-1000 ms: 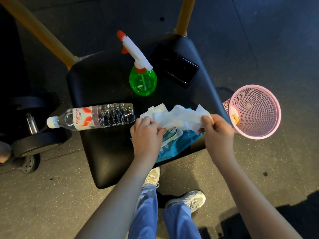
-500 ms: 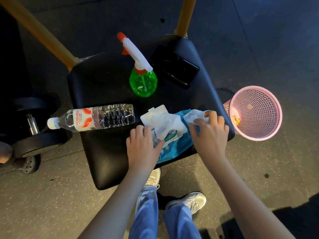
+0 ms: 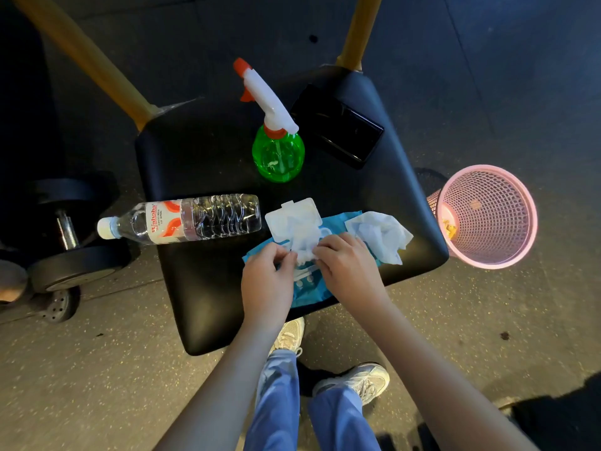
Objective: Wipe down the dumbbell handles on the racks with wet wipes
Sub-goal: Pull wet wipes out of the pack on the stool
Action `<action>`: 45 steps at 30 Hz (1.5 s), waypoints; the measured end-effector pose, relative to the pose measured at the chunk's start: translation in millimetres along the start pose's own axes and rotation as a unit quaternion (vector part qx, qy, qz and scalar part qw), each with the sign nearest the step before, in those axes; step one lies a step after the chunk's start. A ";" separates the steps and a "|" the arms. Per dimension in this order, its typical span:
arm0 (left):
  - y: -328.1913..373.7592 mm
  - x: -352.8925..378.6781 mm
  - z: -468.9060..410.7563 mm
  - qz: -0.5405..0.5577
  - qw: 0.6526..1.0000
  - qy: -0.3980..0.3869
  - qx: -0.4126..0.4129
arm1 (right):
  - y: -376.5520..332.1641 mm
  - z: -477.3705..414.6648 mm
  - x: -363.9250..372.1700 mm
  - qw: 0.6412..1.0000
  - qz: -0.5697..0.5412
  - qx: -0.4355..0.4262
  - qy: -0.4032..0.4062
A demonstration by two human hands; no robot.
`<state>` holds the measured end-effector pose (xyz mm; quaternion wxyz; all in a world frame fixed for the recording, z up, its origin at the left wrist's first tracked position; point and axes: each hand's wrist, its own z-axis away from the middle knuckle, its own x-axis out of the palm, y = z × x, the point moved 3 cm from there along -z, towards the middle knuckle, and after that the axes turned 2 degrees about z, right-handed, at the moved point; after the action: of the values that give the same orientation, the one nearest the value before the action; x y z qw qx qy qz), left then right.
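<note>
The fingers of the left hand [image 3: 265, 281] and the right hand [image 3: 349, 271] are pressed together, pinching a crumpled white wet wipe [image 3: 304, 244] that sticks up from the blue soft wipes pack [image 3: 309, 291] with its white flip lid [image 3: 294, 218] open, lying on the black padded desk [image 3: 201, 164]. Just right of the right hand's fingers lies a second loose, crumpled white wipe [image 3: 379, 236], and farther right stands a pink mesh plastic bin [image 3: 487, 216] on the floor. Left of the fingers a clear plastic water bottle [image 3: 182, 219] lies on its side, beyond them stand a green spray bottle [image 3: 276, 148] and a black phone [image 3: 338, 128], and far left a black dumbbell [image 3: 70, 229] rests on the floor.
</note>
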<state>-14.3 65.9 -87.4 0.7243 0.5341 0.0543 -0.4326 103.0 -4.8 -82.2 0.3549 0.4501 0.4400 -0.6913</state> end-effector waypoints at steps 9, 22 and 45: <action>1.3 -5.0 -2.8 0.060 0.998 -0.013 -0.011 | -5.8 5.4 7.3 0.999 -0.005 -0.005 -0.046; 6.6 -9.9 -6.2 0.082 0.996 -0.031 -0.022 | 0.8 -4.0 13.4 0.999 -0.004 0.006 0.032; 2.7 -1.4 -0.2 -0.036 0.992 -0.076 0.090 | 5.5 31.4 15.1 0.994 -0.040 0.026 0.096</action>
<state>-13.3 67.0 -84.7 0.6590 0.5606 -0.0210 -0.5011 92.9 -37.3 -91.4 0.2714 0.5056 0.4714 -0.6697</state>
